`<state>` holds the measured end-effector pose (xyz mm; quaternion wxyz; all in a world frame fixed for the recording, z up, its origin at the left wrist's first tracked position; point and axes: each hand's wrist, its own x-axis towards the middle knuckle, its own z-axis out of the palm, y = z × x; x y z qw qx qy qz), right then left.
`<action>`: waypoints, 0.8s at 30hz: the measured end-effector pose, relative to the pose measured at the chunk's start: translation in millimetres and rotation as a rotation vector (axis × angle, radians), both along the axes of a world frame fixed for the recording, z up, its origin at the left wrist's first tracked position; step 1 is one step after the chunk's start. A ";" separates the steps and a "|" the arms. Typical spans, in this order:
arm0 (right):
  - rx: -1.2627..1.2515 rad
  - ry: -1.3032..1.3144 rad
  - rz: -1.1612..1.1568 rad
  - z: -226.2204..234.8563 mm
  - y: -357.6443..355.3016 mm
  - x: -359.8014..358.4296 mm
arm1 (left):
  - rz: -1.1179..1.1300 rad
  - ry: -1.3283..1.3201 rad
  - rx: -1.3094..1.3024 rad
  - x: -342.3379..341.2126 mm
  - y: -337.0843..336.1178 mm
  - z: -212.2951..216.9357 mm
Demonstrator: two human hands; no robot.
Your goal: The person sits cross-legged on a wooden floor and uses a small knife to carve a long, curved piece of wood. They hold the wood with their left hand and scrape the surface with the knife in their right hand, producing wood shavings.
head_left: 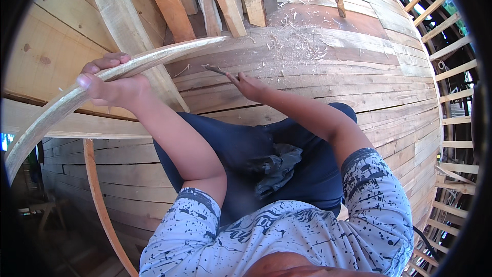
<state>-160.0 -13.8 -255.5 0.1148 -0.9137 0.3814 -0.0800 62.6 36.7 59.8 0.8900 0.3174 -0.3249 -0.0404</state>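
Note:
My left hand (119,86) is wrapped round a long, slim, curved strip of pale wood (169,53). One end of the strip tapers ahead of me, and the other bends down past the left rim of the view. In my right hand (251,87), in front of my knees, is a thin dark tool (214,70), like a narrow blade, pointing left and slightly away; its exact kind is too small to tell. The tool's tip is below the strip's tapered end, apart from it. Curled wood shavings (300,46) lie scattered beyond my right hand.
I sit on a curved plank floor (389,97). Upright timbers (225,0) stand ahead, and a broad wooden rib (115,7) crosses the planked wall at left. Crumpled dark plastic (279,169) lies in my lap. A slatted wooden frame (456,120) runs along the right.

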 end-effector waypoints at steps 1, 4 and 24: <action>-0.016 0.008 -0.012 -8.5 1.5 15.9 | 0.001 -0.004 -0.012 0.1 -1.8 -2.4; -0.026 0.013 -0.004 -9.4 6.5 74.3 | 0.020 0.004 -0.020 4.3 3.0 -0.8; 0.219 0.277 -0.762 -16.0 -62.8 -140.7 | -0.065 0.039 0.098 15.5 -3.8 -8.9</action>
